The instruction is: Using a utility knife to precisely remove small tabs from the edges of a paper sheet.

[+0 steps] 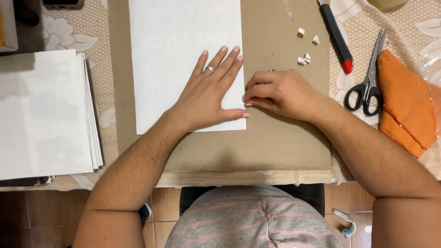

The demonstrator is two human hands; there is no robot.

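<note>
Grip: I'm seeing my left hand (209, 94) lying flat and open, pinning the white sheet (183, 59) at centre frame on the brown cardboard (275, 142); my right hand (280, 92) is pinching the sheet's right edge with curled fingertips. Risk, as I judge it: paper creeping under the palm, skewing the edge.

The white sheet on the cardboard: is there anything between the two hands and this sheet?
Nothing visible. The left hand lies flat on the white sheet, and the right hand has its fingertips at the sheet's right edge. The paper scraps, the cutter and the scissors lie apart, farther right.
</note>
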